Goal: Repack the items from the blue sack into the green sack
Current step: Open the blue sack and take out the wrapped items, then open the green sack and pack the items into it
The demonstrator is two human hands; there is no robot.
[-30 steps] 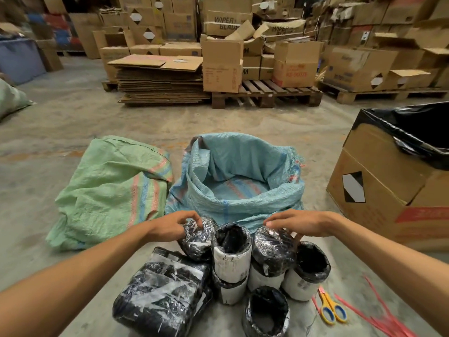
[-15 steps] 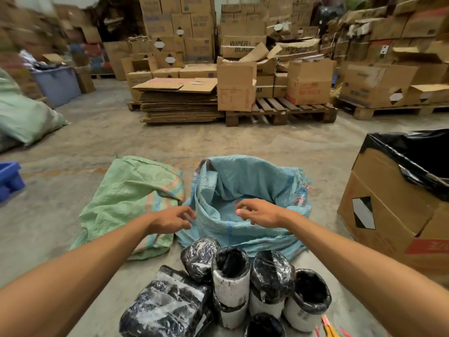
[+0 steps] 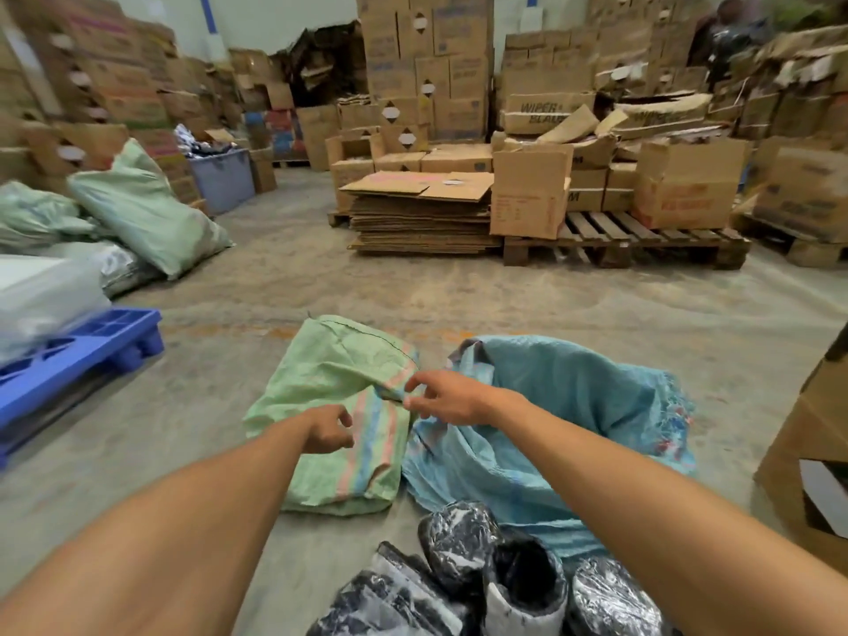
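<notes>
Concrete floor (image 3: pixel 459 286): wrapped rolls (image 3: pixel 523 585) crowd beneath both arms, cardboard box (image 3: pixel 807 452) right.

Your left hand (image 3: pixel 326 428) and right hand (image 3: pixel 447 397) are bare, no gloves, rings or watch; both forearms behind them are uncovered, no sleeve visible.

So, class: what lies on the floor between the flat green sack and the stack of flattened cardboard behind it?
Head view: only bare concrete floor between green sack and cardboard stack.
</notes>
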